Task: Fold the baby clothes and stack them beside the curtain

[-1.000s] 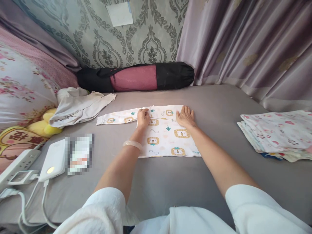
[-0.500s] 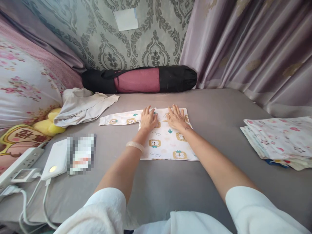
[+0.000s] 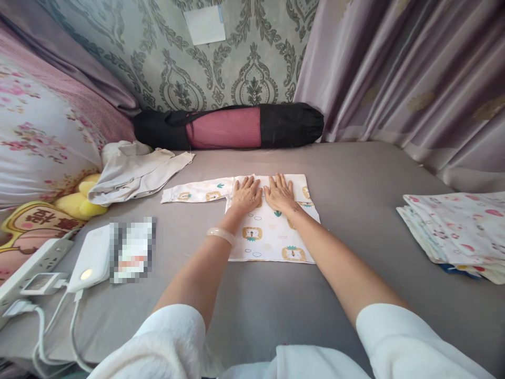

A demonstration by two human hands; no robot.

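A small white long-sleeved shirt (image 3: 272, 239) printed with yellow lions and green leaves lies flat on the grey sheet in front of me. One sleeve (image 3: 197, 191) stretches out to the left; on the right side no sleeve sticks out. Both of my hands press on the upper part of the shirt. My left hand (image 3: 247, 195) lies flat with fingers a little apart, left of the middle, with a pale bangle on that wrist. Close beside it, my right hand (image 3: 279, 192) rests palm down with its fingers spread.
Folded printed cloths (image 3: 457, 226) are stacked at the right. Light trousers (image 3: 134, 176) lie at the back left beside a yellow plush toy (image 3: 82, 200). A power strip (image 3: 35, 268), a white power bank (image 3: 90, 258) and cables sit at the left. A rolled bag (image 3: 224, 128) lies along the wall.
My right hand has slid left across the shirt, closer to my left hand. My left hand has flattened and moved slightly right. The view has shifted a little.
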